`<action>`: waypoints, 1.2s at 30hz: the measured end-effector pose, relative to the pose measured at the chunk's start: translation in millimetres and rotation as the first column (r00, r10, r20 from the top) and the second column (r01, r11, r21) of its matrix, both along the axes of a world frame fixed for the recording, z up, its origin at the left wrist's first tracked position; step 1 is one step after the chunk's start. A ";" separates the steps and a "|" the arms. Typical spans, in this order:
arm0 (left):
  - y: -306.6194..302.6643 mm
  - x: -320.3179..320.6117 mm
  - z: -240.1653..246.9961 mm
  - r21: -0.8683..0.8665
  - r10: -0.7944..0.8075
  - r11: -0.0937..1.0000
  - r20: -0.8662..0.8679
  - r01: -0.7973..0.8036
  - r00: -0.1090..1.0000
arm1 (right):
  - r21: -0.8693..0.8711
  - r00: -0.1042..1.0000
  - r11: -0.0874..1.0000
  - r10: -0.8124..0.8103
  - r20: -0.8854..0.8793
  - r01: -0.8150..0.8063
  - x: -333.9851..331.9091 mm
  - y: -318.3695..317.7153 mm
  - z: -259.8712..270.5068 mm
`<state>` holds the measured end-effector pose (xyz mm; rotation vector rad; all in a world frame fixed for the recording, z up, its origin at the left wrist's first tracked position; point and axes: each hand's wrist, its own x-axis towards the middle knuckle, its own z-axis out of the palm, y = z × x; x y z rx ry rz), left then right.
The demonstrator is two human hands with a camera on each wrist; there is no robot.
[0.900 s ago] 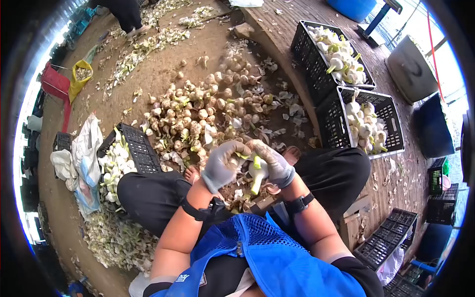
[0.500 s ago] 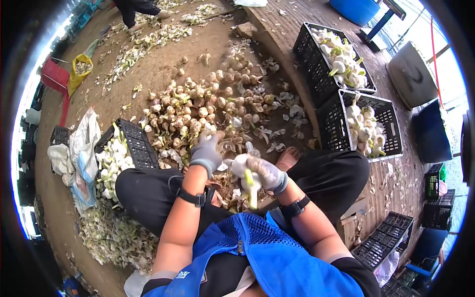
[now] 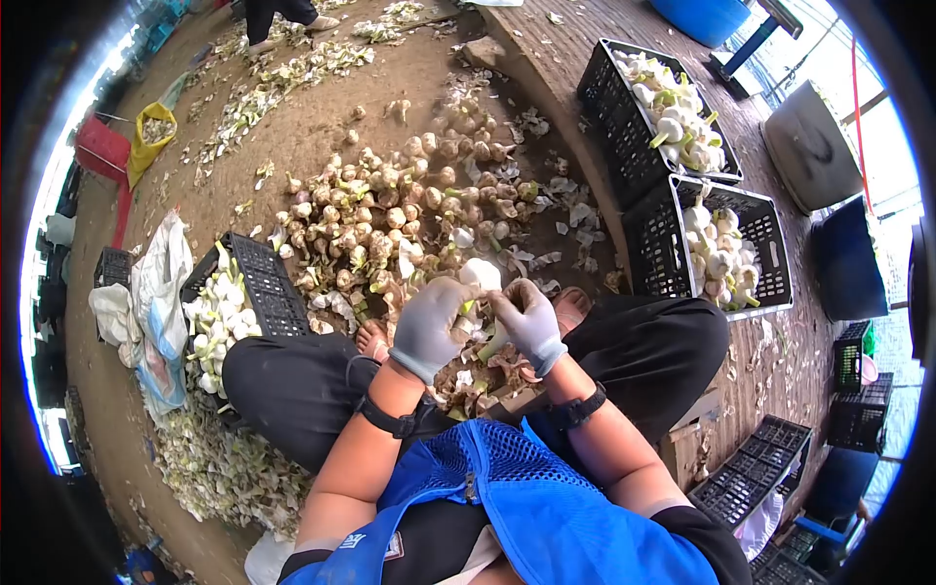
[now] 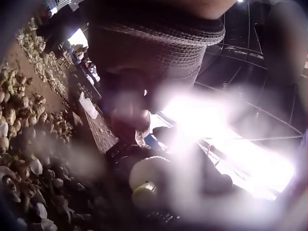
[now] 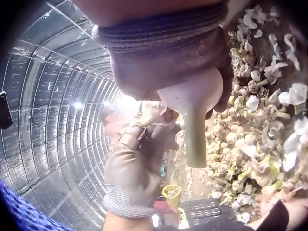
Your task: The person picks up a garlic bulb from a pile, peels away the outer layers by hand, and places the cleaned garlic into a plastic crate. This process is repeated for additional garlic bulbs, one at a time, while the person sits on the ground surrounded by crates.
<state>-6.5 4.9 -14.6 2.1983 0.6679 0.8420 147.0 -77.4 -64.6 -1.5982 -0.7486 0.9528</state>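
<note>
Both hands wear pale grey knit gloves and meet in front of the lap. My left hand [image 3: 427, 327] holds a garlic bulb, seen with pinkish skin at its fingertips in the right wrist view. My right hand [image 3: 534, 324] grips a peeled white garlic bulb [image 5: 195, 94] whose trimmed green stem [image 5: 195, 144] points down. Fingers of the two hands come together around a white bulb [image 3: 481, 274] in the head view. A round white bulb [image 4: 150, 172] with a greenish tip shows amid glare in the left wrist view.
Unpeeled garlic [image 3: 375, 210] lies heaped on the ground ahead. Black crates of white garlic stand on the boards at right, one nearer [image 3: 775, 239] and one farther [image 3: 609, 107], and another crate [image 3: 263, 283] at left. Peelings [image 3: 224, 468] pile up by the left knee.
My left hand reached out open over the pile, then came back to the right hand with a garlic bulb. The right hand keeps its bulb and has turned and risen slightly.
</note>
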 end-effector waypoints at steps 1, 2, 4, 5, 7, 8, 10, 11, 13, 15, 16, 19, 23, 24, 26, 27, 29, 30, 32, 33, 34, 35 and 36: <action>-1.8 0.9 3.0 0.069 -0.029 0.997 -0.092 0.035 0.995 | -0.007 0.991 1.000 0.012 0.130 -0.011 -1.9 0.3 3.5; -3.8 2.0 5.5 0.134 -0.051 0.988 -0.184 0.076 0.982 | -0.016 0.966 1.000 0.025 0.259 -0.022 -2.8 0.2 4.9; -6.1 3.1 4.4 0.109 -0.049 0.991 -0.233 0.076 0.971 | 0.005 0.977 1.000 0.016 0.213 -0.018 0.3 -0.3 -3.5; -5.6 2.7 -0.5 0.082 -0.029 0.996 -0.180 0.044 0.983 | -0.018 0.964 1.000 0.010 0.267 -0.005 4.7 -0.4 -10.7; -4.8 1.1 -1.4 0.053 -0.008 0.998 -0.131 0.015 0.991 | -0.054 0.986 0.997 -0.051 0.157 0.060 8.5 0.7 -10.5; -3.7 0.3 1.1 0.062 0.008 0.998 -0.135 0.001 0.991 | -0.057 0.982 0.997 -0.047 0.182 0.058 12.3 -1.6 -7.7; -2.8 0.5 2.4 0.072 0.024 0.997 -0.139 -0.014 0.990 | 0.042 0.986 0.999 -0.037 0.160 0.030 13.2 -1.9 -9.3; -3.6 1.5 1.8 0.110 0.014 0.994 -0.131 0.000 0.991 | 0.042 0.986 0.999 -0.038 0.160 0.032 10.0 -1.6 -9.6; -5.5 1.9 -3.3 0.148 0.001 0.989 -0.122 0.017 0.993 | 0.071 0.951 0.997 -0.007 0.310 -0.016 2.0 0.2 -7.3; -7.3 -1.4 -10.3 -0.274 0.081 0.960 0.088 -0.054 0.993 | -0.010 0.959 1.000 -0.014 0.284 0.017 9.1 0.5 -4.8; -6.0 -0.4 -9.9 -0.338 0.156 0.938 0.191 -0.084 0.969 | -0.092 0.966 0.995 -0.020 0.256 0.045 14.0 0.7 -4.6; -1.1 -2.5 5.2 -0.575 0.283 0.815 0.283 -0.074 0.917 | -0.204 0.924 0.972 -0.029 0.382 0.115 26.7 3.0 7.0; 0.3 -1.6 -8.9 -0.044 0.176 0.984 0.105 -0.173 0.979 | -0.035 0.991 0.997 0.073 0.117 -0.069 7.8 4.4 22.9; -2.5 0.3 -7.3 -0.047 0.177 0.984 0.106 -0.173 0.979 | -0.022 0.947 0.995 0.101 0.306 -0.099 3.9 4.6 21.2; -8.1 2.7 -6.4 0.042 0.120 0.992 0.048 -0.122 0.992 | 0.073 0.910 0.997 -0.036 0.413 0.007 -2.6 4.7 12.2; -9.3 2.6 -8.9 -0.149 0.121 0.984 0.123 -0.103 0.985 | -0.012 0.924 0.999 -0.026 0.382 0.033 2.7 5.5 6.0; -7.6 1.4 -9.2 -0.083 0.154 0.986 0.112 -0.146 0.982 | -0.075 0.945 0.992 -0.077 0.317 0.106 14.0 4.3 -2.6; -6.8 1.9 -6.6 -0.018 0.189 0.982 0.105 -0.188 0.976 | -0.046 0.924 0.993 -0.080 0.374 0.105 17.1 6.1 1.6; -7.0 1.7 -8.2 -0.002 0.162 0.987 0.083 -0.163 0.983 | 0.006 0.983 0.996 -0.088 0.160 0.088 10.2 4.0 12.0; -7.7 2.2 -9.6 0.013 0.135 0.991 0.059 -0.136 0.989 | 0.013 0.954 1.000 -0.028 0.298 0.025 7.4 2.6 16.4; -9.0 3.6 -10.6 0.013 0.134 0.991 0.061 -0.135 0.989 | 0.011 0.903 0.999 0.030 0.429 -0.038 4.1 1.8 21.4; -10.8 5.4 -11.4 0.092 0.107 0.990 0.038 -0.110 0.994 | 0.016 0.902 1.000 0.016 0.432 -0.025 -0.3 1.8 28.0; -12.2 7.0 -12.1 0.170 0.081 0.982 0.013 -0.082 0.997 | 0.018 0.902 1.000 0.013 0.431 -0.023 0.9 2.5 21.6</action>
